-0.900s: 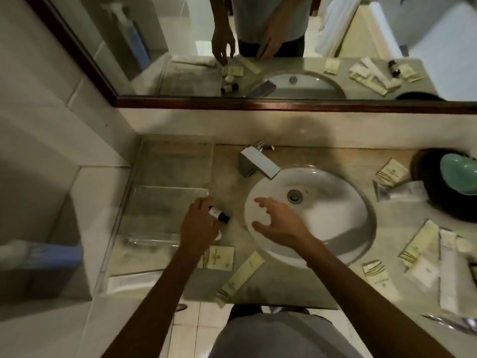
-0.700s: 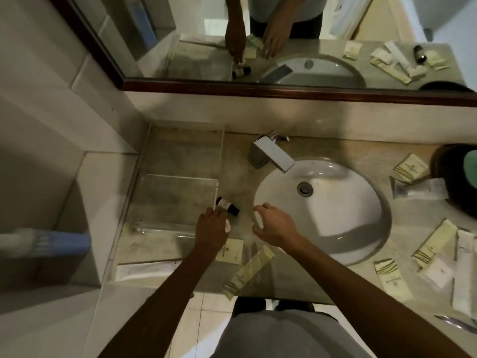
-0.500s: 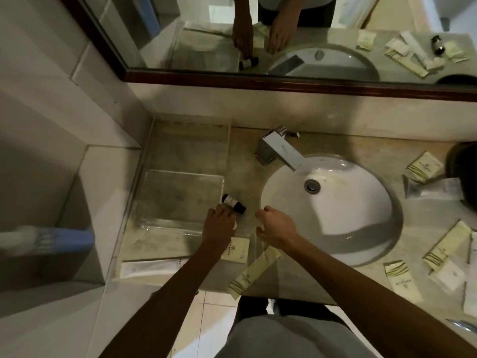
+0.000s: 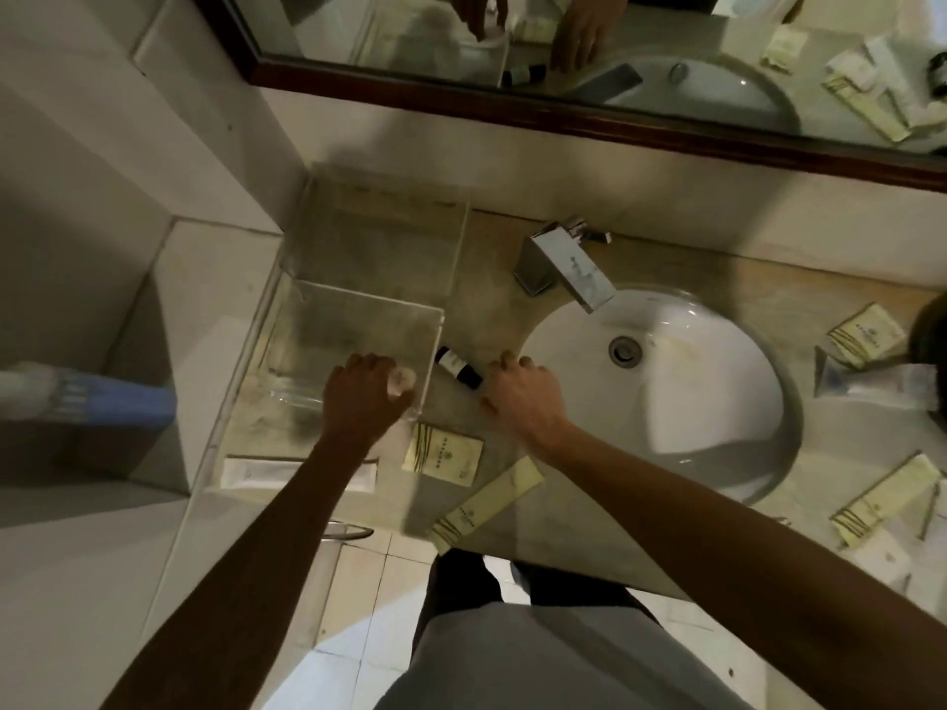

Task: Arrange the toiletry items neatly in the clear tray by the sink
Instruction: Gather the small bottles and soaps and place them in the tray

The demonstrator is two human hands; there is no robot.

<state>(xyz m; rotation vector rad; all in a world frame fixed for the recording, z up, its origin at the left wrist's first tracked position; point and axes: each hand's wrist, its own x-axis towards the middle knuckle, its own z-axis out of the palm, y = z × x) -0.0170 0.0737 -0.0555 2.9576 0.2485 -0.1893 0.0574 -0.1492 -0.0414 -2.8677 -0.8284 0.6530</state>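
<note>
The clear tray (image 4: 370,302) stands on the counter left of the sink, with a second clear section (image 4: 384,238) behind it. My left hand (image 4: 361,402) hovers over the tray's near right corner, closed on a small round white item (image 4: 401,382). A small dark bottle (image 4: 458,367) with a white label lies on the counter between the tray and the sink. My right hand (image 4: 528,397) rests just right of the bottle with curled fingers, holding nothing. A square sachet (image 4: 443,453), a long sachet (image 4: 487,504) and a white tube (image 4: 256,474) lie near the front edge.
The white sink (image 4: 692,402) with its chrome faucet (image 4: 563,269) fills the counter's middle. More sachets (image 4: 866,335) (image 4: 886,497) and a tube (image 4: 871,389) lie to its right. A mirror (image 4: 615,53) runs along the back wall. A blue and white object (image 4: 87,397) sits at the far left.
My left hand left the dark bottle, took up the small round white item and moved it over the tray. My right hand came from above the sink down beside the bottle.
</note>
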